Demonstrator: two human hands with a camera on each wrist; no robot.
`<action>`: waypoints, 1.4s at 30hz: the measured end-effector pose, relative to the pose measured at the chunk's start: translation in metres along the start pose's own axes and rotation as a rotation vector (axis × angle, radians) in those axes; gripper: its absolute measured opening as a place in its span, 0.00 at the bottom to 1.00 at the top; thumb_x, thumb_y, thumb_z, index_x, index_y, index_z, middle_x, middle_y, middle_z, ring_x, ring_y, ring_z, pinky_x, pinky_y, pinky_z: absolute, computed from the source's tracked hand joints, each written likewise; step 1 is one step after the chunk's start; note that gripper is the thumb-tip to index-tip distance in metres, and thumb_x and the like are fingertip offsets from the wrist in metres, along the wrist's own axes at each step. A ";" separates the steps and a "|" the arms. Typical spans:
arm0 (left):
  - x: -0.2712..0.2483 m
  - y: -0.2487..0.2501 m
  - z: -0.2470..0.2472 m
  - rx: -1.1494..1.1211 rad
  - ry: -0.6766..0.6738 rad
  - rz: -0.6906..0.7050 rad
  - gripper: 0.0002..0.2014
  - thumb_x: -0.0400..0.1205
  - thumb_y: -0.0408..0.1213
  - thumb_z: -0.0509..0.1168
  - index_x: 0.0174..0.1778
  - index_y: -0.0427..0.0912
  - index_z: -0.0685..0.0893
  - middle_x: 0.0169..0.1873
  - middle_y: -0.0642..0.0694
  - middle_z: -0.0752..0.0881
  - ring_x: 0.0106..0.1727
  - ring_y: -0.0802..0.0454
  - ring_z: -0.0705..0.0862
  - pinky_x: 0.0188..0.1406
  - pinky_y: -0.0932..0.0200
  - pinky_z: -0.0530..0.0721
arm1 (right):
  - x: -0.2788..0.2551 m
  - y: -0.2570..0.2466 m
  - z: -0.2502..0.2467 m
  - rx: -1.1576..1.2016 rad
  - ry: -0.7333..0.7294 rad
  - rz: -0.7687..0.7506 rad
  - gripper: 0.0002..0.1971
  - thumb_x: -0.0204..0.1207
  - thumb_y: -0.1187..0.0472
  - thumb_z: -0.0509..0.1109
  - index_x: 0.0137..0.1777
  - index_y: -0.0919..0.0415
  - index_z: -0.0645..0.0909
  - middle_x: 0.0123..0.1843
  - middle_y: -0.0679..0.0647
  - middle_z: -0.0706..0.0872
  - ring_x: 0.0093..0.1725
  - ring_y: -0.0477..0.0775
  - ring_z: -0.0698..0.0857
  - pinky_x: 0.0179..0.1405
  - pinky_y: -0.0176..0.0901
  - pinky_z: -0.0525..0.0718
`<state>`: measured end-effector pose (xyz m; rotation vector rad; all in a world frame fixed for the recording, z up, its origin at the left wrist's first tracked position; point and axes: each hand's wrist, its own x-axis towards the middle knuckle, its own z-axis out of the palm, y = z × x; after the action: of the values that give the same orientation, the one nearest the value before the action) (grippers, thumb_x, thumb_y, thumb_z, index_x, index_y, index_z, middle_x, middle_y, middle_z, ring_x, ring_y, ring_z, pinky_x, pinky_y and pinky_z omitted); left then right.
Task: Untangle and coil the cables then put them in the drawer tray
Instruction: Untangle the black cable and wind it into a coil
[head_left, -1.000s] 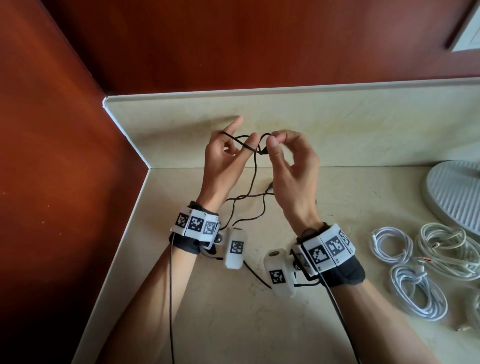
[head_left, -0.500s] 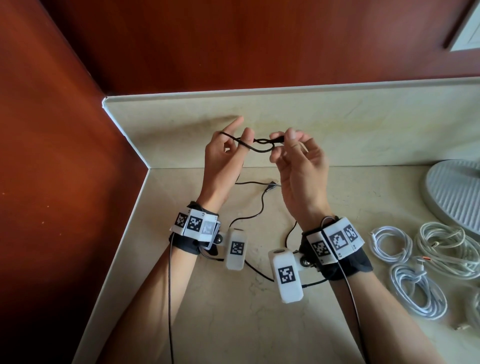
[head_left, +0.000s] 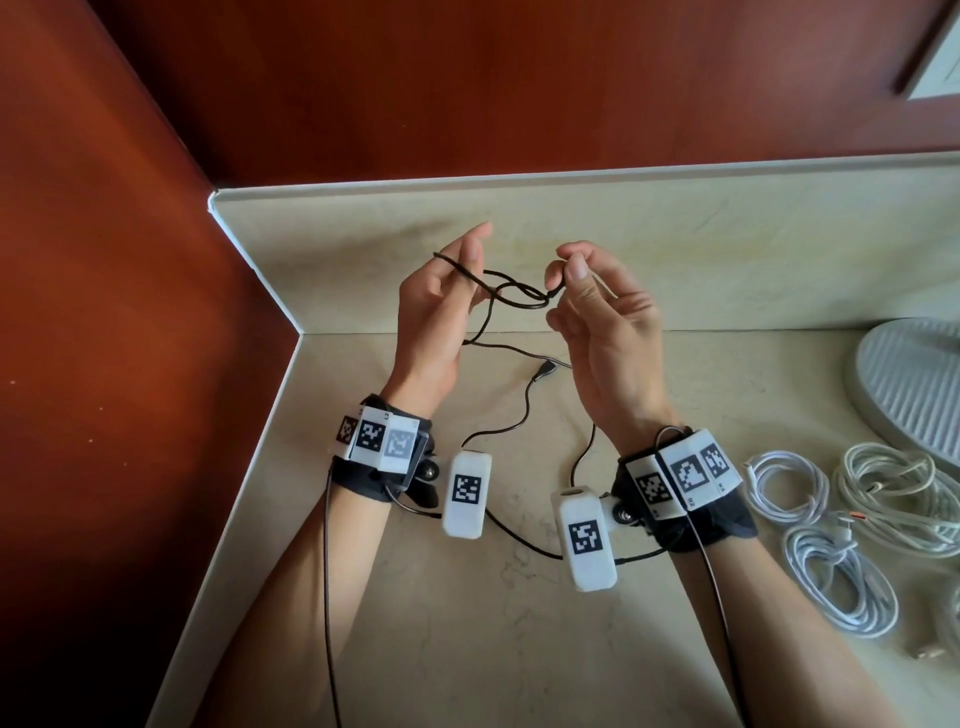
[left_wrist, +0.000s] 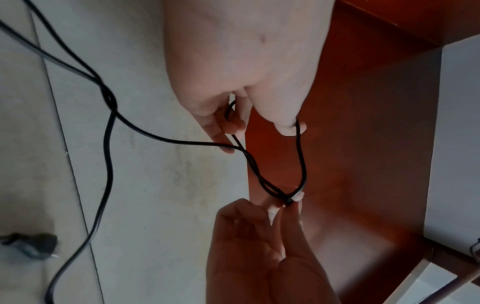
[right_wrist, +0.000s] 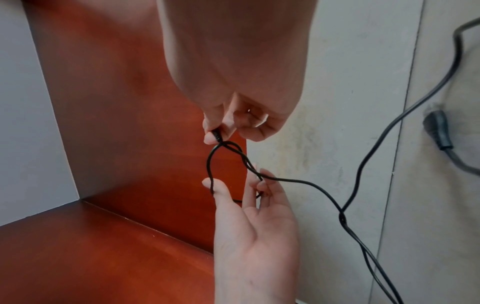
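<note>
A thin black cable (head_left: 511, 301) hangs in the air between both hands over the counter corner. My left hand (head_left: 447, 291) has a loop of it round the thumb and between curled fingers, with the index finger straight. In the left wrist view the loop (left_wrist: 301, 164) runs from the thumb to my right hand (left_wrist: 259, 236). My right hand (head_left: 569, 265) pinches the cable's small end (right_wrist: 217, 135) between thumb and forefinger, just past a loose crossing of strands. The slack drops to the counter, where the other plug (head_left: 545, 370) lies. No drawer tray is in view.
Several coiled white cables (head_left: 831, 577) lie on the beige counter (head_left: 467, 649) at the right. A round ribbed grey object (head_left: 914, 384) stands behind them. Red-brown wood walls (head_left: 130, 312) close the left and back sides above a low beige backsplash.
The hands have drawn apart, the right one going right with the cable end. The black loop between them is longer and wider, and the slack lies differently on the counter.
</note>
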<state>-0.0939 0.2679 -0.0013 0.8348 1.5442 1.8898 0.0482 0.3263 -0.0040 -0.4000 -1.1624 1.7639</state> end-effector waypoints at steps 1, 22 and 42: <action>0.001 -0.001 -0.001 -0.026 0.010 -0.022 0.28 0.86 0.59 0.65 0.70 0.41 0.88 0.35 0.62 0.74 0.46 0.58 0.82 0.60 0.54 0.84 | 0.000 -0.001 0.000 -0.005 -0.003 -0.001 0.06 0.88 0.61 0.69 0.59 0.59 0.86 0.44 0.52 0.84 0.35 0.49 0.69 0.43 0.42 0.74; 0.006 0.005 -0.003 -0.251 -0.129 -0.371 0.40 0.81 0.74 0.59 0.70 0.41 0.88 0.56 0.42 0.73 0.55 0.39 0.74 0.39 0.55 0.78 | -0.011 0.003 0.012 -0.220 -0.269 -0.187 0.07 0.79 0.73 0.76 0.54 0.65 0.84 0.48 0.69 0.90 0.47 0.65 0.88 0.40 0.57 0.91; -0.006 0.022 0.001 -0.257 -0.136 -0.421 0.41 0.86 0.71 0.51 0.71 0.37 0.86 0.67 0.33 0.85 0.68 0.38 0.88 0.62 0.51 0.88 | -0.009 0.014 0.008 -0.710 -0.327 -0.400 0.08 0.76 0.69 0.82 0.52 0.68 0.88 0.57 0.57 0.87 0.57 0.55 0.89 0.60 0.53 0.87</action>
<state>-0.0896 0.2597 0.0201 0.4688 1.2447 1.6381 0.0397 0.3126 -0.0134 -0.2616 -1.9516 1.0528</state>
